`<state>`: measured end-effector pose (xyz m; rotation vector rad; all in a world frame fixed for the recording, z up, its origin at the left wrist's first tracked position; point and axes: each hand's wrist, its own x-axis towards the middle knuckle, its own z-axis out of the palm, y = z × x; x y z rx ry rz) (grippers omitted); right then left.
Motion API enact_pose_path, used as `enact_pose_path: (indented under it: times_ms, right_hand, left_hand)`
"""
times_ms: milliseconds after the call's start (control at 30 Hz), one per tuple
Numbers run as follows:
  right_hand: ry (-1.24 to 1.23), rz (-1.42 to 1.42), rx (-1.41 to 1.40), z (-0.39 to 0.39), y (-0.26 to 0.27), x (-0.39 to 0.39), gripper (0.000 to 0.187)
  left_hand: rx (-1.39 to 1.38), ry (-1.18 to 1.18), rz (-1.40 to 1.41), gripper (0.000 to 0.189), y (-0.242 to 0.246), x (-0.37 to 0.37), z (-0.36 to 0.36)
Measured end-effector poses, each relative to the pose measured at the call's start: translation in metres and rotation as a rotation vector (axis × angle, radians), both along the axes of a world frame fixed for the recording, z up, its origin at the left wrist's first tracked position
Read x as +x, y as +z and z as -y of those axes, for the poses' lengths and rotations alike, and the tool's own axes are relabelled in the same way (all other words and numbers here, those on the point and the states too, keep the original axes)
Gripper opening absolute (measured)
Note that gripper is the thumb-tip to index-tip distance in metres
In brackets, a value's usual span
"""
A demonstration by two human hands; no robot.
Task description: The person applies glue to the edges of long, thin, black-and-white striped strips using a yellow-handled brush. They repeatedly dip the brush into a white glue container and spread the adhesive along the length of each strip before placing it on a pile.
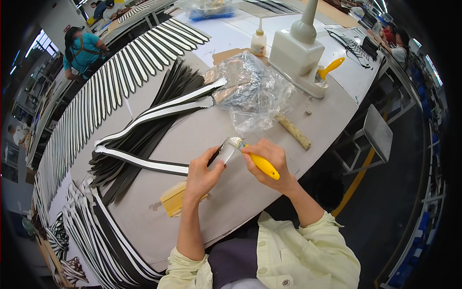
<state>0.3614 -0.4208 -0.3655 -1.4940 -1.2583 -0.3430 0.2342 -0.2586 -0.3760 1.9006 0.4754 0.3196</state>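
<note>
In my left hand [201, 177] is the end of a black strip with a white band [144, 160]; the strip runs leftward onto a heap of dark strips [151, 141]. My right hand [269, 162] grips a yellow-handled flat brush [262, 166]. The bristles, coated with something white, touch the scalloped tip of the held strip. Two more black-and-white strips [162, 115] lie across the heap. Below my left hand, a yellow folded piece [174, 198] rests on the grey table [144, 224], partly hidden by my wrist.
A white glue dispenser [297, 50] with another yellow-handled brush [331, 68] stands at the back, beside a small nozzle bottle [258, 42]. Clear plastic bags [252, 86] and a mottled stick [294, 132] lie nearer. Rows of strips [119, 79] line the left edge. A stool [373, 133] stands right.
</note>
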Motion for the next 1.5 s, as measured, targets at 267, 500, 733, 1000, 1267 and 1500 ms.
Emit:
enact_pose_path:
  times_ms: [267,500,733,1000,1267,1500]
  right_hand:
    - [0.069,-0.192,-0.080,0.019,0.026,0.004,0.012]
    - [0.184,-0.444,-0.220,-0.001,0.018,0.000,0.006]
    - [0.206,-0.475,-0.359,-0.016,0.019,0.007,0.011]
    - [0.179,-0.402,-0.403,-0.030,0.013,0.016,0.015]
    - [0.294,-0.505,-0.449,-0.034,0.018,0.009,0.017]
    - [0.257,-0.458,-0.501,-0.031,0.011,0.017,0.016]
  left_hand:
    - [0.127,-0.015,0.006,0.047,-0.002,-0.003,-0.001]
    - [0.120,-0.108,-0.062,0.045,0.004,-0.005,-0.001]
    - [0.034,-0.103,-0.005,0.042,-0.004,-0.003,0.000]
    - [0.053,-0.077,0.021,0.038,-0.005,-0.002,0.003]
    - [0.011,-0.078,0.016,0.038,-0.012,-0.003,-0.001]
    - [0.009,-0.051,0.030,0.036,-0.020,-0.005,-0.004]
